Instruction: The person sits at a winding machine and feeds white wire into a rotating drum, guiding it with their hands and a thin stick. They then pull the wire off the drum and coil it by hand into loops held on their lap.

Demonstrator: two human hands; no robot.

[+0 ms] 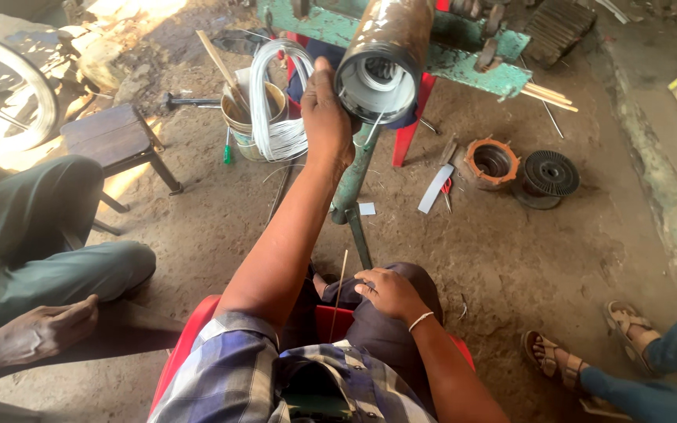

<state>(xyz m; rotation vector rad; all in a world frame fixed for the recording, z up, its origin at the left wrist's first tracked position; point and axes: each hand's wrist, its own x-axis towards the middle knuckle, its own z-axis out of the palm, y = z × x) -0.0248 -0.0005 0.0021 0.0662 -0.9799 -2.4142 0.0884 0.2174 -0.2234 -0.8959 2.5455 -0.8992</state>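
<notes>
A dusty earthen workshop floor [558, 251] carries a small wooden stool [115, 137], a bucket [246, 129] of sticks, an orange motor stator [491, 162], a black ribbed disc [550, 174] and scattered paper strips [435, 188].

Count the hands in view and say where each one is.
3. The left hand reaches up to the rim of the cylindrical motor housing. The right hand rests on the knee, holding a thin stick. Another person's hand lies at lower left. Others may be out of frame.
</notes>
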